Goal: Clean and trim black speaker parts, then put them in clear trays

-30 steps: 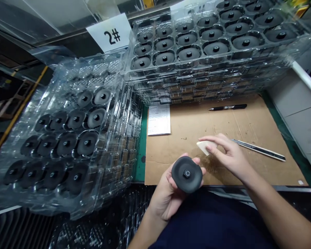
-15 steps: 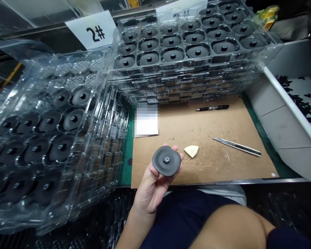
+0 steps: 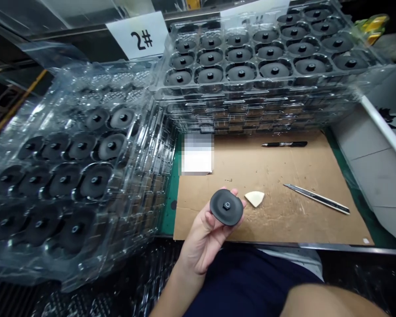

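Observation:
My left hand [image 3: 206, 235] is closed round the edge of a round black rubber-like disc [image 3: 226, 207] with a small raised hub in its middle. Palm up, it holds the disc above the near side of a cardboard sheet [image 3: 237, 163], hub side facing me. Just right of the fingertips lies a cream-coloured wedge-shaped pad [image 3: 254, 198]. A craft knife [image 3: 317, 198] rests farther right on the cardboard, and a black pen [image 3: 284, 144] lies near its far edge. My right hand is out of view; only blurred bare skin shows at the bottom right.
Clear plastic trays [image 3: 218, 91] of similar discs are stacked at the back, with another stack of trays [image 3: 148, 145] on the left. A white bin [image 3: 359, 145] with small black pieces stands at right. A "2#" paper sign [image 3: 140, 37] and a blurred-out white paper [image 3: 197, 160] are also there.
The whole view has shifted, so most things sit farther right in the picture. My left hand keeps hold of the disc, which is tilted slightly differently. The bare skin at bottom right has moved lower.

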`<action>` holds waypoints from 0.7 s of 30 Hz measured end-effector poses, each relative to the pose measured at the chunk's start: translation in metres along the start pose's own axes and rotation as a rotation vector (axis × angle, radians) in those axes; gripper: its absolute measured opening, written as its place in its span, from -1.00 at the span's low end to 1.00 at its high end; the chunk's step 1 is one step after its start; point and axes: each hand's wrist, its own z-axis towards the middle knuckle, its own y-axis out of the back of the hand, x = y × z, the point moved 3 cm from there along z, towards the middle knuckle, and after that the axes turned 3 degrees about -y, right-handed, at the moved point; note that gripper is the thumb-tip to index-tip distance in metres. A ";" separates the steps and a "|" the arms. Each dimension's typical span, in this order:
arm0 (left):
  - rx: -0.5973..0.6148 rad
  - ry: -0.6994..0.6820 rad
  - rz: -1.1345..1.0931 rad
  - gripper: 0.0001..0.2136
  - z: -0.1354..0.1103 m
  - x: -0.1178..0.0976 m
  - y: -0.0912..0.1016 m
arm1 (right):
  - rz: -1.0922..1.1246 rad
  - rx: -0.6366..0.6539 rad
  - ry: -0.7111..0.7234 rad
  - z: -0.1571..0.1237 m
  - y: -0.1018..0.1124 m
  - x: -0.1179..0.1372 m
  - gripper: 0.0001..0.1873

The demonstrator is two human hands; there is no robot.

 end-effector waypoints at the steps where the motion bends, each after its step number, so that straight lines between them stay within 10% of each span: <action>1: 0.001 -0.002 -0.004 -0.56 -0.001 -0.001 0.001 | 0.041 0.001 0.088 -0.003 0.004 -0.005 -0.67; 4: -0.001 -0.010 -0.006 -0.56 -0.003 -0.002 0.003 | 0.266 -0.075 0.065 -0.021 0.013 -0.033 -0.52; 9: -0.021 0.008 -0.014 -0.53 -0.004 0.002 0.005 | 0.099 -0.510 -0.841 -0.050 -0.025 -0.107 -0.67; 15: -0.046 0.018 -0.017 -0.51 -0.008 0.006 0.005 | 0.088 -0.481 -0.746 -0.038 -0.079 -0.115 -0.75; 21: -0.030 -0.007 0.013 -0.57 -0.009 0.011 0.000 | 0.189 -0.521 -0.746 -0.032 -0.024 -0.098 -0.80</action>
